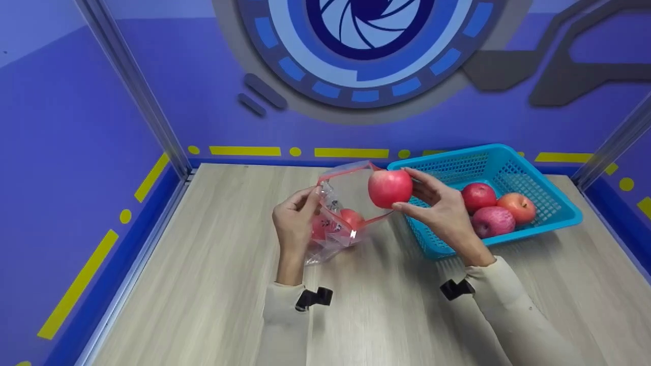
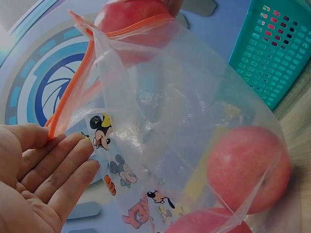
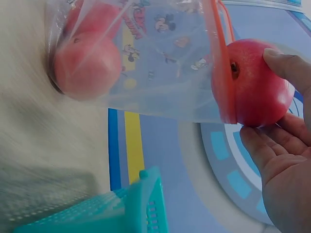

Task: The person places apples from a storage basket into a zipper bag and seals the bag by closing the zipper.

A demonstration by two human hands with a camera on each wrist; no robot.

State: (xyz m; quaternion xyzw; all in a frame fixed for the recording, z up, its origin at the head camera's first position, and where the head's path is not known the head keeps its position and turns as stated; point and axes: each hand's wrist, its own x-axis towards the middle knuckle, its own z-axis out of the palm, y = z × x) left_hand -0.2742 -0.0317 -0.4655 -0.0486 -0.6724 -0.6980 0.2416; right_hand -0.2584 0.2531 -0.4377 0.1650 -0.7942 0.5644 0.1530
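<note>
**Apple at the mouth of the bag**

Right now my right hand (image 1: 440, 211) holds a red apple (image 1: 390, 188) between thumb and curled fingers, just at the orange zip rim of a clear plastic bag (image 1: 338, 213). From the right wrist view the rim cuts across the apple's face, so I cannot tell how far the fruit sits inside the opening; the head view shows it level with the rim, above the tabletop (image 1: 213, 284).

My left hand (image 1: 295, 218) pinches the near edge of the bag's opening and keeps it lifted. In the left wrist view my fingers (image 2: 58, 170) lie fairly straight beside the orange strip, and the thumb is cut off by the frame, so the exact pinch is hard to make out there.

Inside the bag lie apples (image 2: 248, 167): I count two clearly, pressed together at the bottom, but the crumpled plastic and its cartoon print blur their outlines, and from the head view my left hand hides part of them. The bag's lower end rests on the tabletop.

Just right of my right hand stands a blue basket (image 1: 559, 203), holding three more apples (image 1: 496, 208) bunched near its front corner; my wrist covers part of its near wall.
</note>
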